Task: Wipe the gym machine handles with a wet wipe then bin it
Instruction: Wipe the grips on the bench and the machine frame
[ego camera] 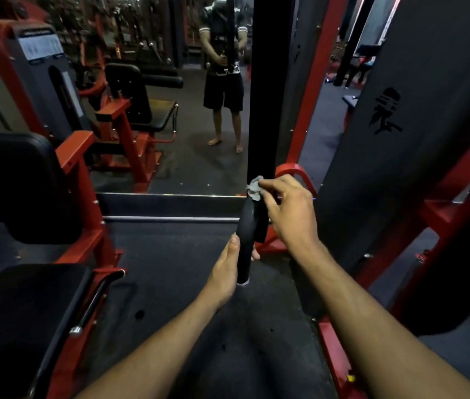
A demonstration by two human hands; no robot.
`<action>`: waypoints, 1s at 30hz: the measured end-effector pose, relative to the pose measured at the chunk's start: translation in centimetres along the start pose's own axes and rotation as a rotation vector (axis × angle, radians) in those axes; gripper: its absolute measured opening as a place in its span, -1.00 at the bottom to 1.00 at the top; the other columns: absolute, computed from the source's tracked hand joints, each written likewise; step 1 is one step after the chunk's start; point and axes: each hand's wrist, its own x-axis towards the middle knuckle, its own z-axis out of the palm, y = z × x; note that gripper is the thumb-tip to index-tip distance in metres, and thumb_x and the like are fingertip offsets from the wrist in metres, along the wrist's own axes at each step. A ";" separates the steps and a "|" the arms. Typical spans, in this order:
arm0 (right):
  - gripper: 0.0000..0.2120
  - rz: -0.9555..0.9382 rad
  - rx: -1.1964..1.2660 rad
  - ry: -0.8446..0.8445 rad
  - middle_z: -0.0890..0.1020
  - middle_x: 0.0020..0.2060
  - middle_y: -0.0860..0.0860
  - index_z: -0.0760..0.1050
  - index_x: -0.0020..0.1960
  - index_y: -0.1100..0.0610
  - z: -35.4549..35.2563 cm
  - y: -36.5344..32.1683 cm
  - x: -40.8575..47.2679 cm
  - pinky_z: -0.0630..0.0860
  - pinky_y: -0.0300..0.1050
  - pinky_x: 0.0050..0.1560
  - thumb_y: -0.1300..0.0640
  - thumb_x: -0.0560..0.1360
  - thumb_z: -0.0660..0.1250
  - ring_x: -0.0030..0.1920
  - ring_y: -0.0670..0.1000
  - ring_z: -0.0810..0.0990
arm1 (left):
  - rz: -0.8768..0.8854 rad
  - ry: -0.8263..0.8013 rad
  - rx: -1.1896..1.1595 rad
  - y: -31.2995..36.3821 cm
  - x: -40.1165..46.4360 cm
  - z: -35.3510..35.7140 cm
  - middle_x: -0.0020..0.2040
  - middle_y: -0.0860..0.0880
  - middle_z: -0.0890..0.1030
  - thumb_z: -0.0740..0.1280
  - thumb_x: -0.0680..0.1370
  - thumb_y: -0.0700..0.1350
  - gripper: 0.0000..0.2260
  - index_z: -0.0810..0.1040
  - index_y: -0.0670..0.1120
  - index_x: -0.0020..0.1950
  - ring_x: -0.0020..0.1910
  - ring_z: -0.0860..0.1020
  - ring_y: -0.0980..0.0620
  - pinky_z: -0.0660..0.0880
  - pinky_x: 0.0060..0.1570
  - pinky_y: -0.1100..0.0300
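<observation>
Now left hand (225, 269) grips the black handle (246, 240); right hand (288, 208) fingers pinch the wet wipe (254, 188) atop it.

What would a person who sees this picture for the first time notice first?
In the centre, the left hand grips the lower part of a black cylindrical machine handle, while the right hand pinches a crumpled grey wet wipe against its upper end. Behind them, a large wall mirror shows the standing person and red-framed gym machines. At the left edge sits a black padded seat.
</observation>
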 end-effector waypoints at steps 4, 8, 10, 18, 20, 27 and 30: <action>-0.73 -0.142 -0.099 -0.134 0.59 -0.04 0.00 0.67 0.15 0.15 0.0 -1.4 -2.4 0.55 -0.10 0.10 0.33 0.49 0.40 0.02 0.00 0.57 | -0.040 0.021 -0.019 0.1 -0.1 -0.7 0.01 -0.10 0.69 0.02 0.50 0.55 -0.27 0.64 -0.02 0.10 0.06 0.64 -0.09 0.54 0.18 0.04; -0.68 -0.314 -0.169 -0.309 0.59 -0.01 -0.01 0.66 0.14 0.14 -1.4 -1.7 -4.7 0.46 -0.28 0.05 0.34 0.41 0.48 0.00 -0.02 0.55 | -0.068 0.034 -0.023 0.4 -0.3 -1.2 0.12 0.09 0.64 0.02 0.64 0.31 -0.48 0.54 0.05 0.36 0.07 0.59 0.30 0.46 0.05 0.45; -0.65 -0.311 -0.112 -0.284 0.60 0.02 0.00 0.64 0.19 0.14 -2.1 -1.2 -3.6 0.49 -0.30 0.08 0.37 0.44 0.45 0.02 -0.04 0.58 | -0.036 0.021 0.012 0.9 -0.4 -1.1 -0.03 -0.01 0.68 0.01 0.61 0.41 -0.43 0.62 0.05 0.13 -0.03 0.64 0.15 0.50 0.03 0.28; -0.81 -0.122 -0.248 -0.248 0.50 0.03 0.06 0.62 0.16 0.21 0.3 -1.7 0.5 0.52 -0.04 0.10 0.25 0.59 0.30 0.02 0.02 0.54 | 0.017 -0.048 0.023 0.1 -0.3 -1.4 0.00 -0.25 0.62 -0.08 0.60 0.40 -0.35 0.62 -0.04 -0.02 -0.11 0.59 0.03 0.49 -0.13 0.42; -0.80 -0.133 -0.230 -0.252 0.54 0.05 0.06 0.61 0.18 0.19 0.0 -2.0 0.1 0.52 -0.06 0.12 0.26 0.59 0.31 0.05 0.03 0.57 | 0.019 -0.052 0.020 0.1 -0.5 -1.7 0.01 -0.24 0.63 -0.10 0.63 0.37 -0.34 0.62 -0.07 0.01 -0.11 0.60 0.04 0.49 -0.15 0.44; -0.61 -0.366 -0.314 -0.417 0.51 0.09 0.00 0.56 0.25 0.12 -1.3 -2.8 -3.9 0.57 -0.08 0.02 0.28 0.43 0.45 0.03 0.01 0.53 | -0.005 -0.054 -0.008 0.7 -1.5 -1.7 -0.04 0.17 0.57 -0.01 0.72 0.13 -0.72 0.49 0.21 0.15 -0.03 0.55 0.24 0.42 -0.22 0.56; -0.60 -0.483 -0.346 -0.511 0.51 0.10 0.00 0.56 0.26 0.11 -2.2 -2.4 -4.0 0.55 -0.13 0.01 0.26 0.43 0.46 0.01 0.01 0.50 | 0.068 -0.121 0.039 0.8 -1.7 -2.1 0.08 0.27 0.62 0.17 0.66 0.24 -0.84 0.47 0.42 0.20 0.18 0.55 0.26 0.44 0.08 0.48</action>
